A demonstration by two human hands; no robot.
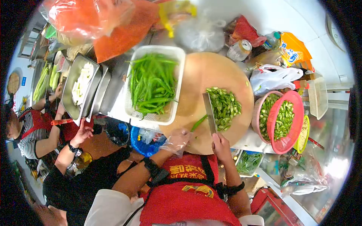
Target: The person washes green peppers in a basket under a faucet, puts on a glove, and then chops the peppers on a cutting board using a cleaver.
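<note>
On the round wooden cutting board (pixel 190 75), my right hand (pixel 220 145) grips the handle of a cleaver (pixel 209 113), its broad blade standing beside a pile of sliced green chili peppers (pixel 225 107). My left hand (pixel 179 138), in a clear plastic glove, is closed at the board's near left edge. From its fingers a green chili pepper (pixel 200 122) points toward the blade. Left of the board, a white plastic basket (pixel 181 71) holds many whole green chili peppers (pixel 152 83). The left fingertips are partly blurred by the glove.
Right of the board stand two pink baskets of sliced peppers, the front one (pixel 298 130) tilted. Behind are a can (pixel 241 49), a white plastic bag (pixel 275 79) and an orange packet (pixel 295 49). Metal trays (pixel 77 96) and another person's hand (pixel 83 130) are on the left.
</note>
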